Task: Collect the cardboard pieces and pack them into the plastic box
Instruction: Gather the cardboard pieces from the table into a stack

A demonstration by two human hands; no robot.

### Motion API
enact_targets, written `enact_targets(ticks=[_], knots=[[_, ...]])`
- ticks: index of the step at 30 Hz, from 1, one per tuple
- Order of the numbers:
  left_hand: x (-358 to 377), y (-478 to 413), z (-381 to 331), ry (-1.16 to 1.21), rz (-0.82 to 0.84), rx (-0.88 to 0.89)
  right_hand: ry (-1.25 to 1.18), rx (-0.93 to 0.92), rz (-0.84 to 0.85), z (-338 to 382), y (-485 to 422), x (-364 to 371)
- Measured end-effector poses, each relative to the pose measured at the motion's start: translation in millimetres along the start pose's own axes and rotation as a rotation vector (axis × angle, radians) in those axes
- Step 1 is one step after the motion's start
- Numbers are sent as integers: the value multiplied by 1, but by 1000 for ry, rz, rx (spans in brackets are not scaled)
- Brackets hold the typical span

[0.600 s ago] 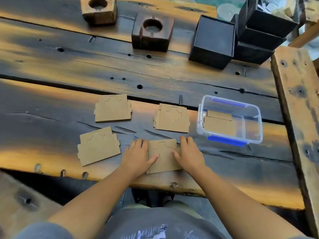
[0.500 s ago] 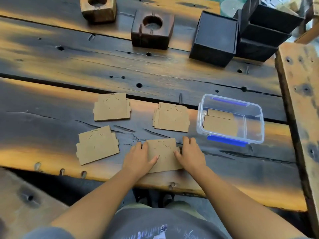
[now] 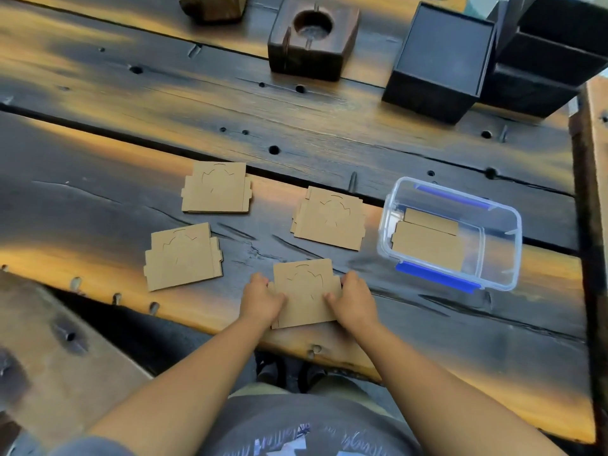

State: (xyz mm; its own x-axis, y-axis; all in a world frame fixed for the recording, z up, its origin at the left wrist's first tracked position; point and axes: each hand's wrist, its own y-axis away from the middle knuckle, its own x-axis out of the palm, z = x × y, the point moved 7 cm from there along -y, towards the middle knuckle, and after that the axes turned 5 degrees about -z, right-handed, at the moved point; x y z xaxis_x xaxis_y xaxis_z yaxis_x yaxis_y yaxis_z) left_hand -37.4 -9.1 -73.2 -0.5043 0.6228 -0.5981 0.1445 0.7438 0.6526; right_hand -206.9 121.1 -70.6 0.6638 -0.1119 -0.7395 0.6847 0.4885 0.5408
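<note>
A near stack of brown cardboard pieces (image 3: 304, 291) lies close to the table's front edge. My left hand (image 3: 261, 299) grips its left side and my right hand (image 3: 353, 301) grips its right side, thumbs on top. Three more cardboard stacks rest on the wood: one at the far left (image 3: 215, 187), one at the near left (image 3: 182, 256), one in the middle (image 3: 329, 217). The clear plastic box (image 3: 513, 225) with blue clips stands open to the right, and cardboard pieces (image 3: 427, 240) lie flat in its left half.
A dark wooden block with a round hole (image 3: 312, 37) and black boxes (image 3: 437, 57) stand along the back of the scorched plank table (image 3: 131, 103). A wooden beam (image 3: 597, 192) borders the right side. A bench (image 3: 49, 340) sits lower left.
Both hands have closed in on the sides of the near stack, fingers curling under its edges where they lay flat before. The other stacks and the box have not moved.
</note>
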Motion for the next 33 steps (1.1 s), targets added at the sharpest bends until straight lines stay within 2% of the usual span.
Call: enact_targets(ticks=[3,9,16,26,33], knots=[[-7,-3,8,171,26,-98,-8,10,27,2,-9,-3],[-56,-10,5,186,-108,42,-3,-115,15,55,-16,-2],[-129,-43,17,285,-227,109,-24,-208,-21,143,-19,18],[-202,-103,62,219,-188,90,-37,-157,-11,229,-21,80],[-213,-116,89,174,-165,60,37,-129,31,243,-19,110]])
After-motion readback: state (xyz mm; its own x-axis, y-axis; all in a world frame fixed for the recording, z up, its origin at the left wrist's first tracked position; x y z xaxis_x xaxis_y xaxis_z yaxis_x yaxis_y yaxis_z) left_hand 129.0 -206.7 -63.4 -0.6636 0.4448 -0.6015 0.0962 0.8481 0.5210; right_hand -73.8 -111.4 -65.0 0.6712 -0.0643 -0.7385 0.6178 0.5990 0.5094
